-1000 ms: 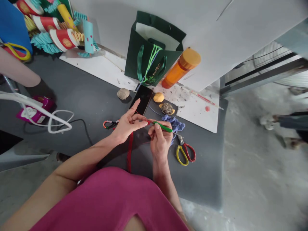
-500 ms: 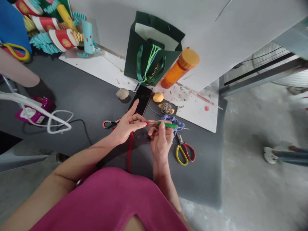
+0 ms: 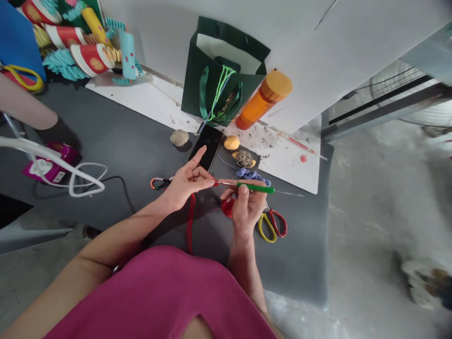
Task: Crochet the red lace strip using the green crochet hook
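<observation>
My left hand pinches red yarn, whose strand hangs down over the grey table edge, and the hook's tip sits at those fingers. My right hand grips a green-handled crochet hook that points left toward my left fingers. A small red yarn clump lies just left of my right hand. Above that hand is a blue crocheted piece. Yellow-and-red-handled scissors lie to its right, partly hidden at the blades.
A black phone and a beaded bracelet lie near my left hand. Behind stand a green paper bag, an orange bottle, crocheted shell-like pieces and paper-cup crafts. A white cable loops at left.
My right hand has shifted right and the hook now lies more level, reaching further right. A red yarn clump has come into view beside that hand, and more of the blue piece shows.
</observation>
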The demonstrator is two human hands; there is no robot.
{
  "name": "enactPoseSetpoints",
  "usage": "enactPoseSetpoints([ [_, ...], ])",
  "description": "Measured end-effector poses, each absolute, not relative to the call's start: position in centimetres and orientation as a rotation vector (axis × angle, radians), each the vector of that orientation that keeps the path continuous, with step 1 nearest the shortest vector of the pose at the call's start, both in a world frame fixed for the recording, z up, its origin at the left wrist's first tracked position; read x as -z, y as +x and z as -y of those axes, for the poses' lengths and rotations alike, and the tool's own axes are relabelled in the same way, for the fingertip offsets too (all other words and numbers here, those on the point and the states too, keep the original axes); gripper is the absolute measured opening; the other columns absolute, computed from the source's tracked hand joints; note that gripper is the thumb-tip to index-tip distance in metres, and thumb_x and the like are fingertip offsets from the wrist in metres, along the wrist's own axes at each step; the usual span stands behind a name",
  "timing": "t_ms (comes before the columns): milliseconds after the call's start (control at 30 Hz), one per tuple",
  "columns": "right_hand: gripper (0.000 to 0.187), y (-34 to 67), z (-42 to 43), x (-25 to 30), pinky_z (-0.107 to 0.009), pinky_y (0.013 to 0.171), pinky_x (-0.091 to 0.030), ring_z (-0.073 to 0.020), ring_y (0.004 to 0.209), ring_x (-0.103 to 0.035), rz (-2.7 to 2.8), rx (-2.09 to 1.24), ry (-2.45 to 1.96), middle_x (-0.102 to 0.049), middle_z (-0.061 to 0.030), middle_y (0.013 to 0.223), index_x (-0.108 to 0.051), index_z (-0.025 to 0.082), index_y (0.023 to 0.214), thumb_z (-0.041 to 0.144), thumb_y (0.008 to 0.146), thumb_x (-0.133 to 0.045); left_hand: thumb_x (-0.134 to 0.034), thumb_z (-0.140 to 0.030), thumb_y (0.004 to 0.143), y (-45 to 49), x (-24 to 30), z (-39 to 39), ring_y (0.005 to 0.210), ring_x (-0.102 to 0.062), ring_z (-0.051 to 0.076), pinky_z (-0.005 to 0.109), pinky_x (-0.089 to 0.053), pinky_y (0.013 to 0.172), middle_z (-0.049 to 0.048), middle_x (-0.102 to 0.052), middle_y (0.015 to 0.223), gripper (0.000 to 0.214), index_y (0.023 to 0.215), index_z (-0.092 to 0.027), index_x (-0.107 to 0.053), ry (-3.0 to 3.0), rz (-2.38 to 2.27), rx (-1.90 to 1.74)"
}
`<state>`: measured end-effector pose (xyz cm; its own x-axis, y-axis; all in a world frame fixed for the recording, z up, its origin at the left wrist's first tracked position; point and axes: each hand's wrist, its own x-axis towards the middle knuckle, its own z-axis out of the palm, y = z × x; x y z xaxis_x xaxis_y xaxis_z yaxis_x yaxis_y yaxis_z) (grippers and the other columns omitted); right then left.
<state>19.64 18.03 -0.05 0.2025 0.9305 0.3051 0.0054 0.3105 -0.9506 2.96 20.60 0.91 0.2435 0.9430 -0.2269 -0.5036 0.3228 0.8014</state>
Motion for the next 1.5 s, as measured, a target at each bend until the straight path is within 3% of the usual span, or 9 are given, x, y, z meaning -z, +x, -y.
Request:
enactPoseSetpoints([
  [100,0.010,19.9,-17.7,0.2,-0.025,0.049,-0.053,-0.0123,0.052,-0.072,1.384,-0.632,-1.108,-0.085,-0.0003,0.084,-0.065,0.026,0.102,0.033,0.106,-0.060,-0.091,-0.020,0.074,3.0,-0.9,-20.5,0.066,-0.056,0.009,0.026,-0.039,0.066,-0.0049,-0.072,0.076,0.107,0.168,-0.025,-0.040,0.753,-0.887,-1.136],
  [167,0.017,20.0,-17.7,0.4,-0.028,0.056,-0.058,-0.0148,0.059,-0.076,1.521,-0.508,-1.108,-0.086,-0.0029,0.088,-0.072,0.025,0.103,0.030,0.107,-0.057,-0.090,-0.021,0.076,3.0,-0.8,-20.5,0.063,-0.052,0.009,0.026,-0.037,0.062,-0.0044,-0.073,0.077,0.103,0.167,-0.026,-0.043,0.824,-0.938,-1.169],
  [300,0.018,19.8,-18.2,0.8,-0.034,0.066,-0.065,-0.0192,0.074,-0.082,1.662,-0.318,-0.988,-0.087,-0.0060,0.100,-0.073,0.026,0.108,0.025,0.108,-0.054,-0.091,-0.019,0.076,3.2,-0.8,-20.4,0.064,-0.053,0.010,0.026,-0.039,0.063,-0.0042,-0.074,0.077,0.102,0.166,-0.025,-0.044,0.877,-0.968,-1.213],
  [567,0.028,18.7,-18.2,0.4,-0.035,0.074,-0.068,-0.0199,0.087,-0.083,1.679,-0.045,-0.931,-0.086,-0.0056,0.102,-0.076,0.027,0.116,0.008,0.096,-0.071,-0.092,-0.010,0.073,3.5,-0.9,-20.1,0.079,-0.068,0.009,0.023,-0.049,0.084,-0.0077,-0.076,0.081,0.127,0.174,-0.026,-0.018,0.402,-0.672,-1.050],
  [733,0.022,17.9,-17.2,0.6,-0.036,0.073,-0.070,-0.0209,0.087,-0.084,1.478,-0.255,-0.989,-0.087,-0.0030,0.102,-0.077,0.028,0.111,0.012,0.098,-0.070,-0.088,-0.003,0.076,3.6,-0.9,-19.9,0.078,-0.070,0.008,0.021,-0.049,0.082,-0.0063,-0.078,0.085,0.117,0.172,-0.025,-0.025,0.252,-0.618,-0.941],
  [900,0.016,17.9,-16.4,1.4,-0.025,0.051,-0.062,-0.0150,0.060,-0.078,1.302,-0.388,-1.116,-0.085,-0.0019,0.095,-0.075,0.026,0.113,0.018,0.101,-0.066,-0.087,-0.002,0.076,3.6,-0.9,-19.9,0.075,-0.069,0.007,0.019,-0.049,0.078,-0.0083,-0.076,0.082,0.116,0.172,-0.029,-0.027,0.255,-0.608,-0.946],
  [1067,0.006,18.3,-16.4,1.7,-0.026,0.045,-0.058,-0.0128,0.048,-0.071,1.201,-0.424,-1.177,-0.079,-0.0024,0.092,-0.068,0.026,0.107,0.029,0.102,-0.066,-0.093,-0.008,0.074,3.6,-0.8,-19.9,0.074,-0.066,0.007,0.020,-0.048,0.076,-0.0087,-0.076,0.081,0.119,0.171,-0.031,-0.028,0.288,-0.628,-0.964],
  [1333,0.016,17.9,-17.0,0.1,-0.024,0.038,-0.048,-0.0162,0.049,-0.073,1.035,-0.793,-1.117,-0.079,0.0006,0.078,-0.054,0.029,0.101,0.043,0.106,-0.059,-0.095,-0.015,0.072,3.1,-0.4,-20.3,0.075,-0.063,0.009,0.023,-0.044,0.072,-0.0063,-0.076,0.086,0.112,0.168,-0.032,-0.038,0.350,-0.657,-0.974],
  [1500,0.024,17.9,-17.6,-0.1,-0.023,0.035,-0.041,-0.0135,0.041,-0.066,0.926,-1.015,-1.109,-0.078,0.0020,0.073,-0.053,0.027,0.098,0.050,0.104,-0.059,-0.096,-0.020,0.072,3.2,-0.6,-20.2,0.074,-0.061,0.008,0.024,-0.043,0.071,-0.0059,-0.073,0.083,0.106,0.164,-0.028,-0.045,0.442,-0.640,-0.991],
])
